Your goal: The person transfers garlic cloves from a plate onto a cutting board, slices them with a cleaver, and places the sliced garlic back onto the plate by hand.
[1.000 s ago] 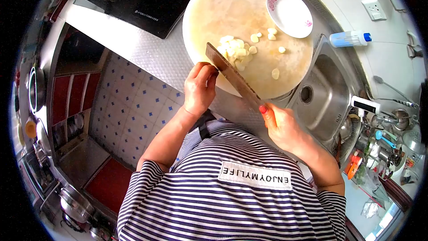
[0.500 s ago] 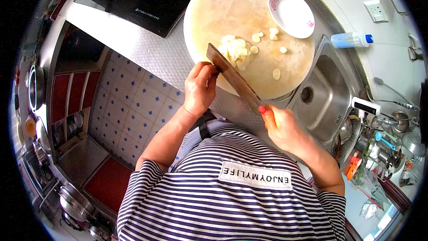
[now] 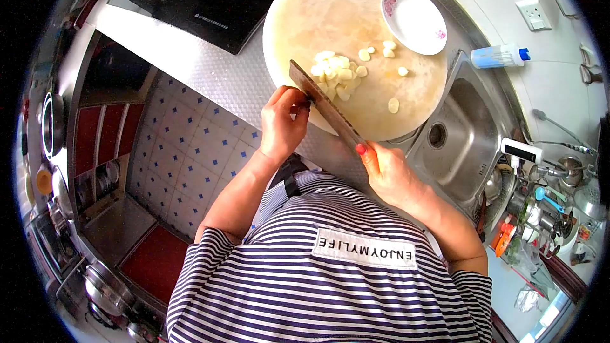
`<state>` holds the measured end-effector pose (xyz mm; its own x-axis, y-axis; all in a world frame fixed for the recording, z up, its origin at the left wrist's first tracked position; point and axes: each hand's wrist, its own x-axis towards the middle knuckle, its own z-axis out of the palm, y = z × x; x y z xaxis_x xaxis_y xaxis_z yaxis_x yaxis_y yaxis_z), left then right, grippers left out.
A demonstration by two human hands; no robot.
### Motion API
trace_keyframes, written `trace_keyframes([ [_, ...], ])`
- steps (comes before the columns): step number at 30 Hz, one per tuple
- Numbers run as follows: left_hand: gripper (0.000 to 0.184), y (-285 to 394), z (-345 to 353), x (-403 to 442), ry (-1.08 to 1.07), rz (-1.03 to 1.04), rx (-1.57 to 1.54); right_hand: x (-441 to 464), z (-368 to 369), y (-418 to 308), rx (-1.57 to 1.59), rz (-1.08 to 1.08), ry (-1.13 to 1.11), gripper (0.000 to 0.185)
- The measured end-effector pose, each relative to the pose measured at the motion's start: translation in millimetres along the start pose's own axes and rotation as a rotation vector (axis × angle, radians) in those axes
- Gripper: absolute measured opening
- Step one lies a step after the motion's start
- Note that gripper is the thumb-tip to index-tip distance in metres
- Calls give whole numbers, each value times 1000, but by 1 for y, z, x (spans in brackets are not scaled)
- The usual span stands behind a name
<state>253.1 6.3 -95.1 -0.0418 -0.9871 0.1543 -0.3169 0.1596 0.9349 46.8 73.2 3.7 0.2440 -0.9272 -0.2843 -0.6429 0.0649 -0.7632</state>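
My right hand [image 3: 389, 168] is wrapped round the handle of a cleaver [image 3: 330, 108], its broad blade slanting across the near left part of a round cutting board [image 3: 305, 19]. Beside the blade, my left hand [image 3: 284, 121] is closed with curled fingers close to the steel. Whatever those fingers press on is hidden behind them and the blade. A heap of pale garlic slices [image 3: 338, 71] lies just past the cleaver. A few loose garlic pieces [image 3: 389, 49] and a flat slice [image 3: 393, 105] are scattered to the right on the board.
A white oval dish [image 3: 414, 19] with pink flowers sits at the board's far right. The steel sink [image 3: 467, 133] is to the right, with a blue-capped bottle [image 3: 500, 56] behind it. A black gas hob [image 3: 197, 6] stands at the far left.
The cleaver and my right hand have shifted slightly left. My left hand has edged a little left too, still curled by the blade. The garlic heap looks the same.
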Motion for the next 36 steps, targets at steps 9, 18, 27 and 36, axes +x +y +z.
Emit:
trace_keyframes([
  [9,16,-3,0,-1,-3,-4,3,-7,-15,-12,-4,59,-8,22],
  [18,17,1,0,-1,-2,22,-3,-15,-22,-17,-20,107,-68,24],
  [27,17,-2,1,-2,4,35,9,-1,-14,-19,-40,125,-94,24],
  [36,17,-1,1,-3,26,42,3,-5,-4,-4,18,69,17,23],
])
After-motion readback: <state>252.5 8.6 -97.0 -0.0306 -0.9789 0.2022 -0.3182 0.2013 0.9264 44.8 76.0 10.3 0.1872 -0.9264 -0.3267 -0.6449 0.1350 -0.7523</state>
